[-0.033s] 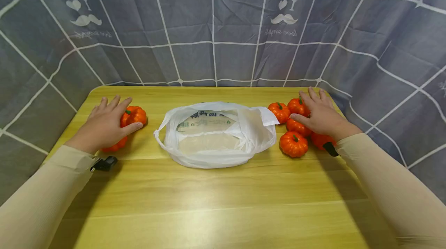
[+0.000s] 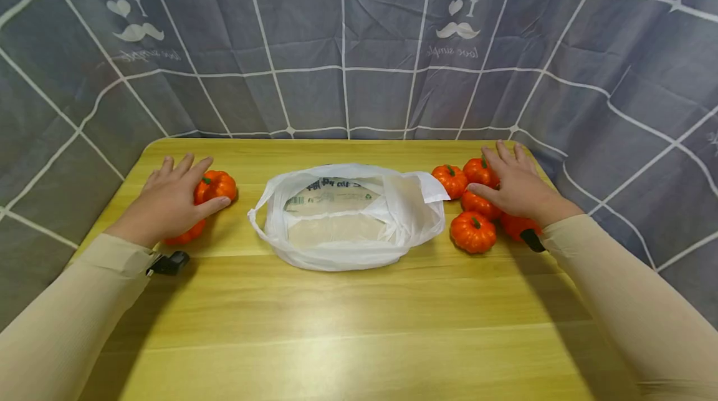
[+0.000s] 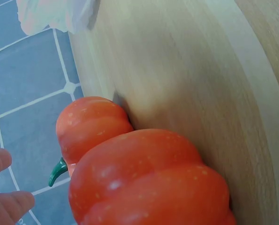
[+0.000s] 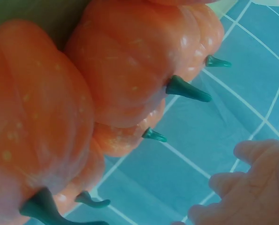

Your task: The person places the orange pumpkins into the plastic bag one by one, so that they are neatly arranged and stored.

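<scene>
My left hand (image 2: 168,204) is spread palm down above two small orange toy pumpkins at the left. The far pumpkin (image 2: 217,186) shows its green stem; the near pumpkin (image 2: 187,234) is partly covered by the hand. In the left wrist view, the fingers (image 3: 12,206) stand apart from the nearer pumpkin (image 3: 148,178). At the right, my right hand (image 2: 518,186) hovers with fingers extended over a cluster of several such pumpkins, including a front pumpkin (image 2: 473,232). The right wrist view shows its fingers (image 4: 228,183) away from a green-stemmed pumpkin (image 4: 130,61). Neither hand holds anything.
Between the hands, a white plastic bag (image 2: 415,226) lies with its mouth spread, a beige printed surface (image 2: 331,198) showing inside. Its right end lies close to the pumpkin cluster. A grey checked curtain (image 2: 370,33) surrounds the back and sides of the wooden table (image 2: 336,320).
</scene>
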Demonstrator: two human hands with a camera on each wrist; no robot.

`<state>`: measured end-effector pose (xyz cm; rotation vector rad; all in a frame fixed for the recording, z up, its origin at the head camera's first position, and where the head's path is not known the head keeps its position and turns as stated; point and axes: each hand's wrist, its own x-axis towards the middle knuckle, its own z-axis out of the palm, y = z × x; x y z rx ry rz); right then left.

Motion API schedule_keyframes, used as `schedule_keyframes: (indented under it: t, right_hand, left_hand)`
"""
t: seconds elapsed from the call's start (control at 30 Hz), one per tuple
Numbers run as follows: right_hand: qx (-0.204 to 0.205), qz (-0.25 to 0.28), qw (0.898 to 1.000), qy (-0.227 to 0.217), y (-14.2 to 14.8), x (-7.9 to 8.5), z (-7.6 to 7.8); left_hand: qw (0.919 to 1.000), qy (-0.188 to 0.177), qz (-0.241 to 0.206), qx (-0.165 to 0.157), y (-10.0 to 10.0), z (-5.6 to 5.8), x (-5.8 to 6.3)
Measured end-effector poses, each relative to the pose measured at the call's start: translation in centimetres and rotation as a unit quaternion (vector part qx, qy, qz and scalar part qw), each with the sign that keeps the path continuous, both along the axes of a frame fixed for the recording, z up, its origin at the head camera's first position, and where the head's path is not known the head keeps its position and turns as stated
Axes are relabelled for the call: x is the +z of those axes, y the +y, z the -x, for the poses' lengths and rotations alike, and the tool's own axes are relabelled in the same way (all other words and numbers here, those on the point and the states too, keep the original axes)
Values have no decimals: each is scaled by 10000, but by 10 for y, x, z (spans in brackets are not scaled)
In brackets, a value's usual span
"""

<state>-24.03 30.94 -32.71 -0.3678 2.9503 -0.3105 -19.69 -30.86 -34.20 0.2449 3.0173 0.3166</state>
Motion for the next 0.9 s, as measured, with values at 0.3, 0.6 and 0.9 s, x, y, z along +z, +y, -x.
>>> schedule_keyframes:
  t: [0.3,0.6,0.9]
  right_hand:
    - [15,30,10000,-45,1,-3,-1]
    - [-14,58,10000,-5,1,0,-1]
    - [-163,-11,9999,-56,11,-2,1]
  left_hand:
    - [10000,-63,50,-3,3,-1,1]
    - [10000,1,-53,-38,13,-5,5]
    - [9990,237,-295,-259,32,-10,7]
